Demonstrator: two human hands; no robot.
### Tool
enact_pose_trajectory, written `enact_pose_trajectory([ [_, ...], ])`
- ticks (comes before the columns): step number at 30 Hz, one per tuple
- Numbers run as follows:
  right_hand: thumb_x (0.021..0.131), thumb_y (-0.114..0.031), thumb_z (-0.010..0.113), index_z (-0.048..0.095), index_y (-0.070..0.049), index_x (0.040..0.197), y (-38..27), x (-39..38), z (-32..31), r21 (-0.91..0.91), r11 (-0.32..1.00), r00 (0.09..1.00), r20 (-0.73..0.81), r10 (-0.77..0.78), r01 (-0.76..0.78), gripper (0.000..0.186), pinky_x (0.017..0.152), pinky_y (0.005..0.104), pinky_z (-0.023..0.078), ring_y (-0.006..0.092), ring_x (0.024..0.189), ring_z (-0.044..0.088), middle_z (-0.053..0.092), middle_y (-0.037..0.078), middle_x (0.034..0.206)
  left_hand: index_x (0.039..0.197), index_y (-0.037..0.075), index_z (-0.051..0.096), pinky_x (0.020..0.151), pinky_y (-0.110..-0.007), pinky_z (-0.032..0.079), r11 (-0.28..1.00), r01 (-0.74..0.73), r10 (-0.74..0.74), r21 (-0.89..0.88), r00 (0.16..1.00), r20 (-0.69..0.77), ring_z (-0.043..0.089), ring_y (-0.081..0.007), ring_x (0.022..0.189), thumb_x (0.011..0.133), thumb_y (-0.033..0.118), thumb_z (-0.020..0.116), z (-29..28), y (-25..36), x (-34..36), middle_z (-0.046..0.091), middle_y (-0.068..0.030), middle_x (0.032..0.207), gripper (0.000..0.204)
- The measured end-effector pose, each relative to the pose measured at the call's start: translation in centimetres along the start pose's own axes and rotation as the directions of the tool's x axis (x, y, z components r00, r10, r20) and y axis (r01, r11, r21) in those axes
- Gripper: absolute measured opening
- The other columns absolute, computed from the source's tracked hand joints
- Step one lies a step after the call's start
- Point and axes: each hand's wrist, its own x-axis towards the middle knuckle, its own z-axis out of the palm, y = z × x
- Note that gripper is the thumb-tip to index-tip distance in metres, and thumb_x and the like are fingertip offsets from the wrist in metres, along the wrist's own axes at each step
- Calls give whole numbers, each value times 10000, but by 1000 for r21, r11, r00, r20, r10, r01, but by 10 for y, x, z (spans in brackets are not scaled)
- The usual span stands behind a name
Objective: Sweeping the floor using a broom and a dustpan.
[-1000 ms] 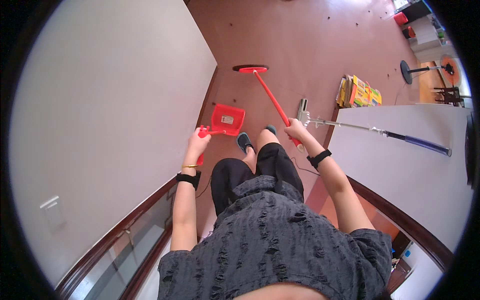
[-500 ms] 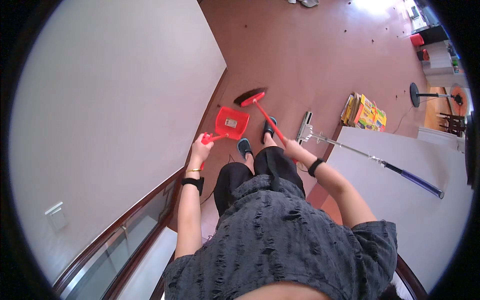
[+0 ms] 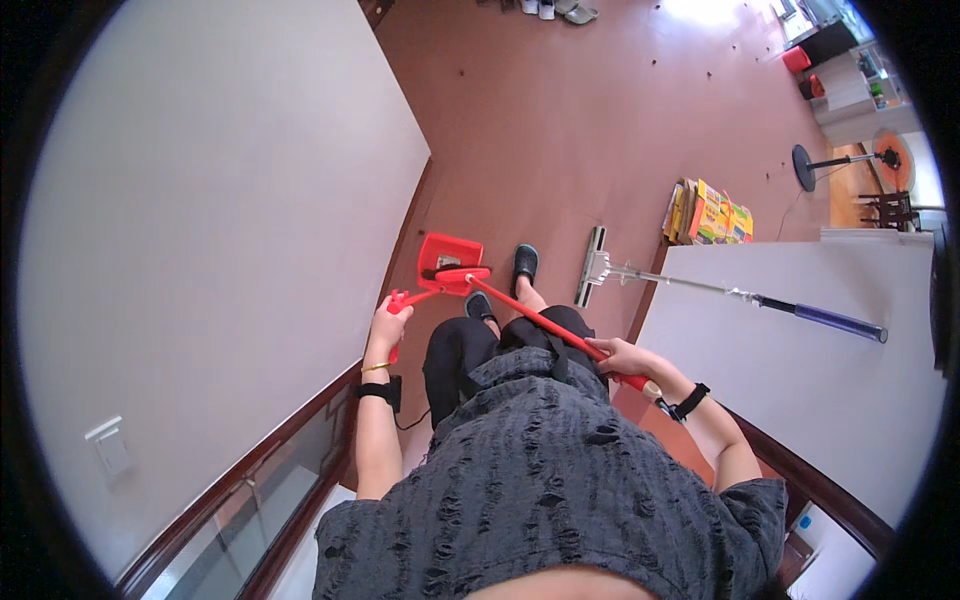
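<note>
A red dustpan [image 3: 447, 247] is at floor level by the left wall, and my left hand [image 3: 391, 322] is closed around its handle. Across the pan's lower part lies the red head of a broom [image 3: 540, 322], its dark bristles partly inside the pan. The broom's long red handle slants back across my thighs. My right hand [image 3: 622, 357] grips it near its end. My feet in dark clogs [image 3: 525, 262] stand just right of the dustpan.
A squeegee-type mop [image 3: 600, 267] leans against the white wall on the right. Beyond it are a tied bundle of flattened cardboard [image 3: 712, 214] and a standing fan [image 3: 808, 167]. Small dark bits dot the far floor, and shoes [image 3: 572, 11] lie at the top edge.
The broom head has come from the floor beyond the dustpan back onto the pan. My right hand has drawn the handle back toward my right side. My left hand still holds the dustpan.
</note>
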Motion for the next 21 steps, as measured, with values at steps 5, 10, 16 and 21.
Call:
enact_pose_trajectory([
  [5, 712, -50, 516, 256, -135, 1383, -29, 10, 16, -159, 983, 991, -79, -105, 91, 725, 448, 287, 460, 152, 481, 535, 540, 69, 650, 1114, 54, 520, 374, -275, 347, 996, 59, -62, -62, 997, -54, 438, -115, 391, 750, 178, 614, -7, -37, -38, 487, -18, 554, 396],
  [10, 700, -49, 502, 264, -114, 1374, -65, 56, 16, -349, 924, 969, -128, -212, 156, 717, 465, 305, 478, 177, 495, 562, 572, 106, 685, 1077, 59, 529, 372, -258, 335, 987, 53, -74, -149, 988, -134, 434, -103, 394, 772, 187, 606, -18, -65, -99, 486, -4, 564, 339],
  [16, 716, -65, 497, 324, -86, 1311, -112, 98, 28, -373, 920, 985, -74, -157, 118, 620, 458, 333, 495, 222, 538, 603, 590, 145, 719, 1058, 57, 543, 394, -260, 352, 964, 82, -152, -253, 950, -272, 443, -100, 418, 770, 198, 609, -12, -99, -157, 525, -11, 619, 328],
  [21, 765, -47, 510, 177, -155, 1390, -134, 138, 21, 129, 991, 985, 173, -1, -21, 716, 378, 252, 431, 101, 434, 467, 464, 23, 614, 1060, 53, 557, 463, -275, 391, 971, 66, -159, -229, 895, -417, 489, -113, 485, 748, 225, 618, -3, -127, -177, 553, -22, 663, 362],
])
